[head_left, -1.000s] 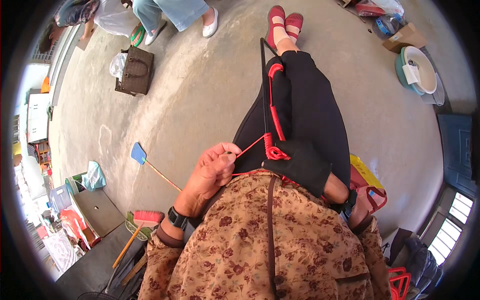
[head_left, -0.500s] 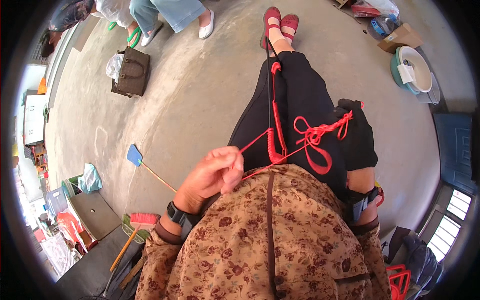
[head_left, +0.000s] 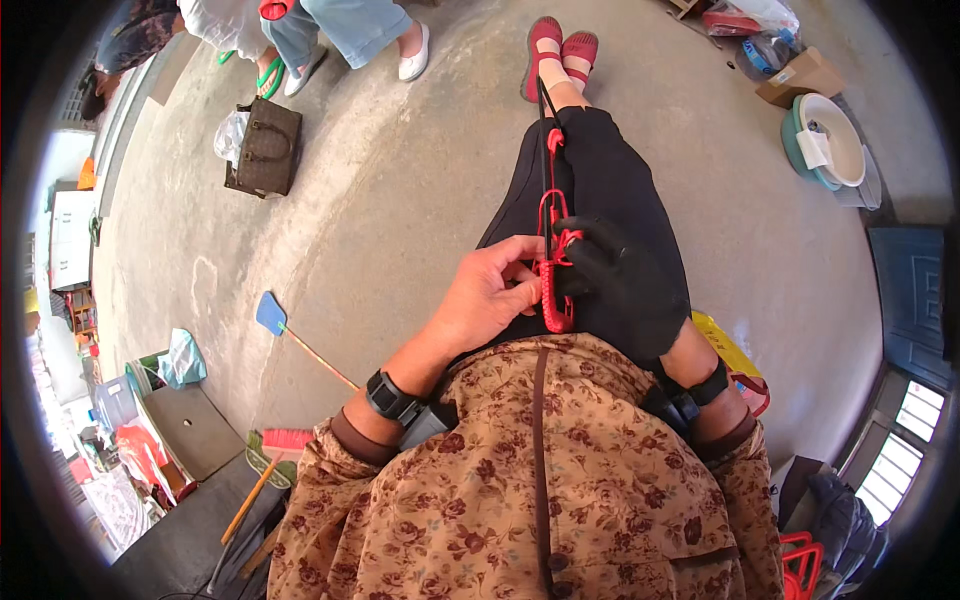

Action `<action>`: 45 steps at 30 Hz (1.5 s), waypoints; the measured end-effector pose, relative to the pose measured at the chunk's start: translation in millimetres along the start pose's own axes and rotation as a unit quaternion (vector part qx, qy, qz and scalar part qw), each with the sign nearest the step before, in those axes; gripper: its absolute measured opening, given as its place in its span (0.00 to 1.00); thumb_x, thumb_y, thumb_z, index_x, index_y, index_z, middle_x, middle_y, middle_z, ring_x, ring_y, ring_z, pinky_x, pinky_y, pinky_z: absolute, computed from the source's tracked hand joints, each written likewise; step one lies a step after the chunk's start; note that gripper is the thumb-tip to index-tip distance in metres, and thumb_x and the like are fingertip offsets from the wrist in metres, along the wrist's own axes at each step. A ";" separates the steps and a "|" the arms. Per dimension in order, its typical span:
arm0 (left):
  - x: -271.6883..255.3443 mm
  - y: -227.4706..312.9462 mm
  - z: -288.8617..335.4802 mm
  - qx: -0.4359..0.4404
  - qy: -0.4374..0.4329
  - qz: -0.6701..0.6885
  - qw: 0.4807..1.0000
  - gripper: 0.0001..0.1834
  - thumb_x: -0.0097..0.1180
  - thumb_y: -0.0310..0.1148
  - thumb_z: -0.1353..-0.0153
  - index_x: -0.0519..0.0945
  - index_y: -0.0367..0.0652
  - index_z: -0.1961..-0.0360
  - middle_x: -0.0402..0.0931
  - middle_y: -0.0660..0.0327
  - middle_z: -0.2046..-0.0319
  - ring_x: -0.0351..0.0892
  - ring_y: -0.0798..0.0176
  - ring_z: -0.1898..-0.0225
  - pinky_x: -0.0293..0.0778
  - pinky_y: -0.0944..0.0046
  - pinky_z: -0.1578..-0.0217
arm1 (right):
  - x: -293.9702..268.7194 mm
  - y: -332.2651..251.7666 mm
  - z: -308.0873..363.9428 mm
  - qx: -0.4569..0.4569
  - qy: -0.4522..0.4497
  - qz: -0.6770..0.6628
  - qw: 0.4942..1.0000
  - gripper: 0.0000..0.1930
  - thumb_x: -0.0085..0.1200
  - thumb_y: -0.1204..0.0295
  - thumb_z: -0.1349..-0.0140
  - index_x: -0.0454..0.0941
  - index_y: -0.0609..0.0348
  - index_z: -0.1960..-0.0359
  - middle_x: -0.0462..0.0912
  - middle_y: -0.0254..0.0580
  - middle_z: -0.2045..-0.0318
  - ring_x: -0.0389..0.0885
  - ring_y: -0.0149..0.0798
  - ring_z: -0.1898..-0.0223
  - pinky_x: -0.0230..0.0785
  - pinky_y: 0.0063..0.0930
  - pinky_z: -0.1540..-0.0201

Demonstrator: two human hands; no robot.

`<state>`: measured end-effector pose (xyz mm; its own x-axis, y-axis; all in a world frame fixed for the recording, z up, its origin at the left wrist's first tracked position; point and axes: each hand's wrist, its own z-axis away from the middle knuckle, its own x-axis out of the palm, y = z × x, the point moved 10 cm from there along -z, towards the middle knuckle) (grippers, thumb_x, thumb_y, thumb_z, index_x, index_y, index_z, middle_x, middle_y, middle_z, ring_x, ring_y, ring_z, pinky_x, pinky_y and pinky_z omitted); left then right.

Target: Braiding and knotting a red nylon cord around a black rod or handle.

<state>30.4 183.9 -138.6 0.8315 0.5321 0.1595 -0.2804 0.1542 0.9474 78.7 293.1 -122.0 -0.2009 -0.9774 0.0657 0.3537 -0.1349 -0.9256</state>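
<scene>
A curved red braid of wound cord [head_left: 556,308] lies over my lap, in line with a taut black cord [head_left: 546,150] that runs up between my legs toward my feet. My bare left hand [head_left: 495,288] is pinched at the braid's left side, its fingertips closed on the red cord. From the right, my right hand [head_left: 625,290], in a black glove, curls its fingers against the braid's upper end. Between the gloved fingertips is a bunched part of the red cord [head_left: 568,242]. Dark trousers behind the glove make its finger outlines hard to read.
A brown handbag [head_left: 270,150] stands on the floor at the far left, near another person's legs [head_left: 355,30]. A blue fly swatter [head_left: 270,313] lies left of me. Basins [head_left: 825,140] and a cardboard box [head_left: 802,77] are at the far right. A yellow bag [head_left: 725,345] sits beside my right forearm.
Both hands have come together at the braid. My left hand moved right and up; my gloved hand moved left and brought the looped bundle of red cord in with it.
</scene>
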 end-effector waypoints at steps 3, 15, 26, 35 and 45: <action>-12.6 -6.7 0.9 -0.021 0.041 -0.121 0.992 0.14 0.54 0.30 0.36 0.74 0.37 0.50 0.77 0.68 0.64 0.75 0.77 0.66 0.74 0.75 0.67 | 6.7 12.4 3.4 0.043 -0.033 -0.148 0.988 0.17 0.50 0.69 0.34 0.69 0.61 0.47 0.77 0.37 0.59 0.77 0.30 0.61 0.73 0.26 0.59; -86.2 104.8 72.0 0.124 0.056 0.401 0.906 0.13 0.48 0.42 0.33 0.67 0.43 0.63 0.69 0.63 0.72 0.67 0.73 0.74 0.67 0.72 0.83 | 45.1 -113.8 1.0 -0.349 0.020 0.449 0.822 0.18 0.53 0.75 0.39 0.66 0.62 0.48 0.77 0.44 0.61 0.78 0.35 0.60 0.71 0.28 0.55; -103.6 68.2 54.1 -0.004 0.237 0.019 0.971 0.13 0.54 0.39 0.37 0.74 0.40 0.59 0.77 0.61 0.65 0.73 0.73 0.74 0.73 0.71 0.75 | 23.6 -57.6 1.4 0.012 -0.099 -0.304 0.947 0.06 0.50 0.75 0.39 0.71 0.64 0.64 0.76 0.41 0.72 0.77 0.33 0.68 0.70 0.29 0.60; -17.7 20.7 18.0 -0.032 0.125 -0.178 0.975 0.23 0.70 0.37 0.53 0.73 0.38 0.59 0.69 0.71 0.77 0.65 0.78 0.74 0.66 0.73 0.72 | 10.0 -85.2 43.5 -0.282 0.041 0.324 0.902 0.04 0.47 0.76 0.37 0.71 0.62 0.62 0.73 0.37 0.74 0.72 0.30 0.72 0.67 0.25 0.65; -45.1 4.0 24.9 -0.089 0.072 0.046 0.992 0.16 0.55 0.29 0.38 0.70 0.39 0.50 0.79 0.60 0.62 0.77 0.71 0.66 0.72 0.73 0.69 | -28.9 -34.5 -17.2 -0.087 0.054 -0.020 0.995 0.11 0.50 0.80 0.41 0.74 0.62 0.56 0.79 0.36 0.65 0.79 0.32 0.67 0.72 0.27 0.65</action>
<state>3.7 139.8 -135.1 0.7249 0.6622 0.1896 -0.4428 0.2372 0.8647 56.7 328.9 -98.5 -0.3124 -0.9472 0.0722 0.1813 -0.1340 -0.9742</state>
